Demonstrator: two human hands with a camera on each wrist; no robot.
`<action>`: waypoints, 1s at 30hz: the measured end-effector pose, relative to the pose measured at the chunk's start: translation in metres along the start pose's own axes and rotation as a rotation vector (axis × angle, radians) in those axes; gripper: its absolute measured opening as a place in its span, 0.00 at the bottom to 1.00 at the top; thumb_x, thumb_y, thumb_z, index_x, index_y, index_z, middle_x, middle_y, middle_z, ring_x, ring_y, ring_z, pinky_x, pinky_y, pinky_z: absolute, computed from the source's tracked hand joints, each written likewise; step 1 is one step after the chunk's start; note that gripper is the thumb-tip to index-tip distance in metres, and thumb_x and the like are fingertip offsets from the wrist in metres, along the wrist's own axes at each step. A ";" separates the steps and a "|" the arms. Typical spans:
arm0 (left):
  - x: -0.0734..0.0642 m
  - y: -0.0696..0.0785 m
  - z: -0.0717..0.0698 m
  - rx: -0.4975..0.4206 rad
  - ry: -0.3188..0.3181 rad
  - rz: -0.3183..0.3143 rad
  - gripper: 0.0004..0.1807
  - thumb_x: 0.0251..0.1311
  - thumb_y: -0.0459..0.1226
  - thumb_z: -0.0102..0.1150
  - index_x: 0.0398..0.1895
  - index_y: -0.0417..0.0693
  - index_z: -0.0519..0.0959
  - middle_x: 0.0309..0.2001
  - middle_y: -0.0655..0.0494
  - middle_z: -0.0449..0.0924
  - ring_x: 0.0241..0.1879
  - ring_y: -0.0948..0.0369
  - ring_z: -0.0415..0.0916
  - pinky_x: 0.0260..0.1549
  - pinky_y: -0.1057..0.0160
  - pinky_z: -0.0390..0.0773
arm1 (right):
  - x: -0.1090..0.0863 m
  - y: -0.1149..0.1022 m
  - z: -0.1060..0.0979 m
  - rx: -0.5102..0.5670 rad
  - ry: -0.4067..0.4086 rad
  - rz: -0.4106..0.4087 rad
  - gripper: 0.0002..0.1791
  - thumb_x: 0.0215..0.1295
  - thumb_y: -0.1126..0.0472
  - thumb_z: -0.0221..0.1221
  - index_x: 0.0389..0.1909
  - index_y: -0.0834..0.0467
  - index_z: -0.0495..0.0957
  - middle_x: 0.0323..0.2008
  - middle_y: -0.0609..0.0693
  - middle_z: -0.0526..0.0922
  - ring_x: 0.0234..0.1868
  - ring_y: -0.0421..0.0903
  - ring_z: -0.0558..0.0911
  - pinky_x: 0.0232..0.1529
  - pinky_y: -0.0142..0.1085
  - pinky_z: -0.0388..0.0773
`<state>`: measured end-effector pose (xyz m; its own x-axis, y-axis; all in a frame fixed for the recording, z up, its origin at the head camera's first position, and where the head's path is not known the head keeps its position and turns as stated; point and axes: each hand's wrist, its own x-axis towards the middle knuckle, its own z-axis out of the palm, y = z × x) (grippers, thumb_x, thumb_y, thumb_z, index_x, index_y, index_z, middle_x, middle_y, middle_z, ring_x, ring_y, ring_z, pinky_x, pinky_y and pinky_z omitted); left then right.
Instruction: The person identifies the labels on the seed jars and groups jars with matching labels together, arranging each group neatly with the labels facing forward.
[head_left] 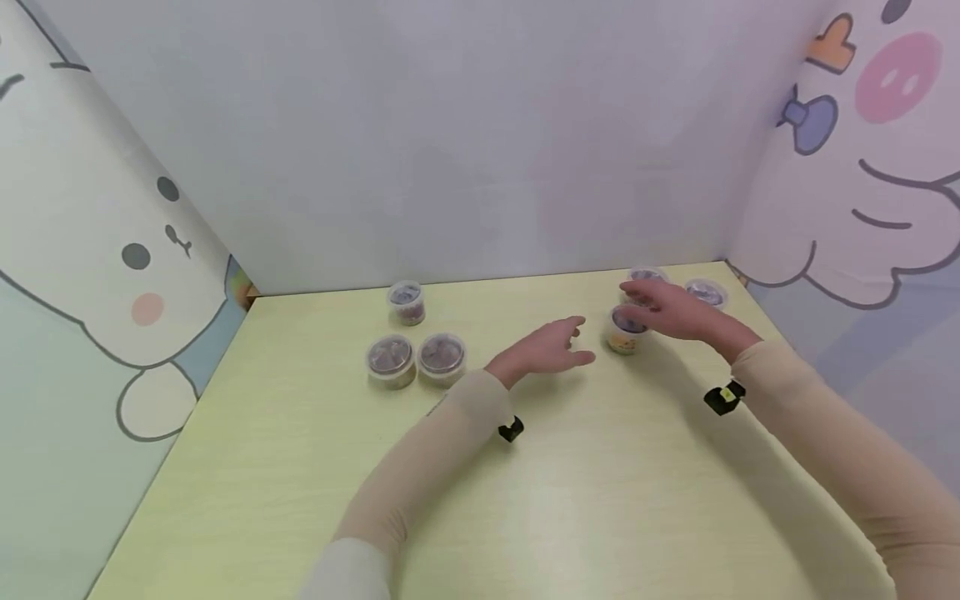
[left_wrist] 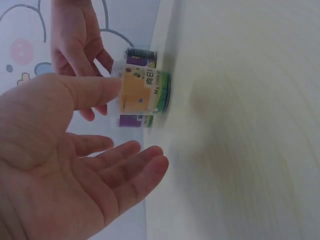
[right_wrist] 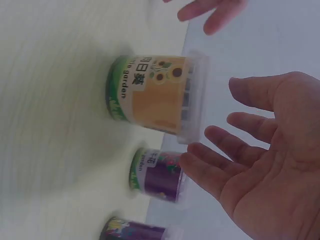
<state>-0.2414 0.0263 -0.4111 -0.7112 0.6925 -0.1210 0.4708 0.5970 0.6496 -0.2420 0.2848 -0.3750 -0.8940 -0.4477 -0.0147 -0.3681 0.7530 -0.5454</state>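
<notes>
Your left hand [head_left: 551, 350] hangs low over the middle of the yellow bench [head_left: 525, 508], with its fingers [left_wrist: 131, 161] spread and loose and nothing in them. Just past it, a little to your right, stands the orange tub [head_left: 625, 331]. Your right hand [head_left: 667, 308] is above it, and its fingers [right_wrist: 214, 161] are spread wide too, close to the tub's lid but not closed round it; you cannot tell if they touch. The orange tub is small and round, with a clear lid, an orange label with little flowers and a green band at the bottom. It stands upright on the bench, between your two hands. Just behind it, near the back wall, sit two purple tubs [head_left: 705, 292], close together. Far off to your left, three more tubs [head_left: 414, 358] stand in a little bunch, well apart from your hands. The bench has lots of bare room in front of you. The walls [head_left: 450, 150] close it in at the back and on both sides.
</notes>
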 end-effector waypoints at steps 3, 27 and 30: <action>0.013 0.004 0.012 -0.088 0.059 -0.006 0.43 0.73 0.46 0.57 0.80 0.37 0.49 0.72 0.39 0.65 0.64 0.50 0.74 0.62 0.61 0.73 | -0.008 0.008 0.003 0.086 0.027 0.055 0.35 0.79 0.54 0.54 0.76 0.70 0.54 0.69 0.72 0.65 0.67 0.70 0.68 0.63 0.64 0.68; 0.048 0.019 0.045 -0.464 0.256 -0.065 0.33 0.77 0.48 0.50 0.77 0.41 0.60 0.70 0.46 0.70 0.65 0.55 0.73 0.60 0.64 0.74 | -0.026 0.038 0.031 0.789 0.029 0.262 0.38 0.83 0.50 0.45 0.80 0.66 0.43 0.77 0.67 0.49 0.71 0.50 0.65 0.66 0.51 0.68; 0.050 0.022 0.048 -0.461 0.272 -0.064 0.31 0.77 0.47 0.50 0.76 0.41 0.62 0.69 0.47 0.71 0.64 0.56 0.74 0.58 0.66 0.74 | -0.028 0.039 0.033 0.849 0.022 0.265 0.37 0.83 0.51 0.44 0.80 0.68 0.43 0.77 0.67 0.48 0.66 0.44 0.71 0.66 0.50 0.68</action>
<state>-0.2417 0.0935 -0.4389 -0.8693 0.4941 -0.0122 0.1876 0.3529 0.9167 -0.2225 0.3109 -0.4228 -0.9308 -0.2939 -0.2175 0.1571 0.2157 -0.9637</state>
